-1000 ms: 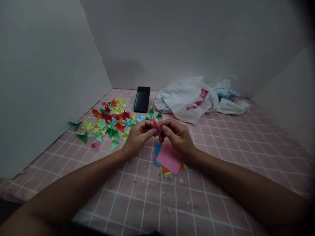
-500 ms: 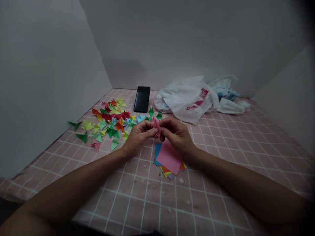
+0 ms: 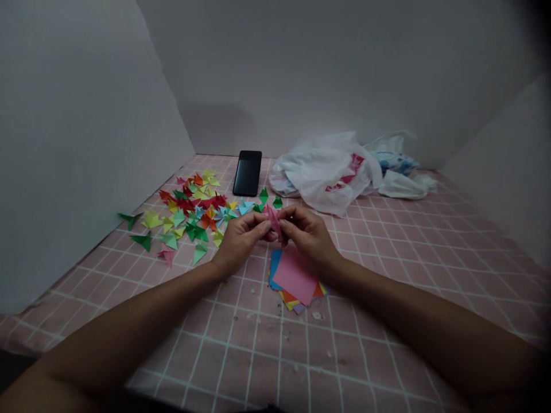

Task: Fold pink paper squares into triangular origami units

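Observation:
A small pink folded paper piece [image 3: 272, 218] is pinched between both my hands, above the table. My left hand [image 3: 241, 236] grips its left side between thumb and fingers. From the right, my right hand [image 3: 310, 235] pinches the other side with thumb and forefinger. The fingers hide part of the folds. Below my right hand lies a stack of square paper sheets [image 3: 297, 278], a pink one on top and blue, orange, yellow and purple corners showing beneath. To the left, many folded paper cranes [image 3: 197, 232] in green, red, yellow, blue and pink are spread about.
A black phone [image 3: 247, 174] lies near the back wall. Beside it sits a crumpled white plastic bag [image 3: 327, 172] with red print, and a blue and white packet [image 3: 394, 162] is further right. The pink checked tablecloth [image 3: 408, 258] carries small scraps near the paper stack.
The pink folded paper has turned slightly between my fingertips, and the fingers have shifted a little. Both hands stay in nearly the same place.

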Demonstrator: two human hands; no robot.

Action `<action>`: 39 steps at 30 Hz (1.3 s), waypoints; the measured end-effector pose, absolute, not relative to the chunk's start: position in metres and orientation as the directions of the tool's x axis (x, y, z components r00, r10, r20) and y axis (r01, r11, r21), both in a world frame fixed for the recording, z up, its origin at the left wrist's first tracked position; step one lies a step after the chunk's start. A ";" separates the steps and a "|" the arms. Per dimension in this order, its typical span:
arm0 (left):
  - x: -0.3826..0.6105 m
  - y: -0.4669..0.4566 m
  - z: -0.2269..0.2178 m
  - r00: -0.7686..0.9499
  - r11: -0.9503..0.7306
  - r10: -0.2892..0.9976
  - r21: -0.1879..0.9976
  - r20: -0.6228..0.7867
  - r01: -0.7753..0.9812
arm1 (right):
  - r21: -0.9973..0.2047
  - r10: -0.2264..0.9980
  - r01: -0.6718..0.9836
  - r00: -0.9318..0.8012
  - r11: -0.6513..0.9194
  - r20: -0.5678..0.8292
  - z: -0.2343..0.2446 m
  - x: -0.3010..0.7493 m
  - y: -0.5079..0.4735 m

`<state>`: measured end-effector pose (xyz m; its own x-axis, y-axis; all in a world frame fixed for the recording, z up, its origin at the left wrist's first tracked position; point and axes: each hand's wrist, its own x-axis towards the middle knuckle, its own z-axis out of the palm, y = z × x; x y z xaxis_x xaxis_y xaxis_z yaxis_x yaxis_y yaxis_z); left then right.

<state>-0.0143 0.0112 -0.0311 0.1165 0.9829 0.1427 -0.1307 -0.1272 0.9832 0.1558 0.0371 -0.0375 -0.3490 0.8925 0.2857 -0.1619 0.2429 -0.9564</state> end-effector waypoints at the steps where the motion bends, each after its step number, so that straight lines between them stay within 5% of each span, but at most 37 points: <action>1: -0.014 0.011 -0.031 0.112 -0.126 0.984 0.984 0.141 -0.129 | -0.958 0.894 -0.180 -0.352 0.225 0.277 -0.038 0.156 0.037; 26: -0.011 0.018 -0.039 0.232 0.137 0.972 0.891 -0.037 -0.433 | -0.937 0.879 -0.209 -0.337 0.280 0.338 -0.036 0.150 0.030; 39: -0.013 0.015 -0.034 0.128 -0.165 0.974 0.975 0.184 -0.152 | -0.965 0.895 -0.139 -0.363 0.222 0.259 -0.033 0.154 0.030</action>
<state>-0.0129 0.0146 -0.0336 0.1280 0.9745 0.1845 -0.1516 -0.1646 0.9746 0.1536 0.0301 -0.0328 -0.3631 0.8951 0.2587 -0.1392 0.2224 -0.9650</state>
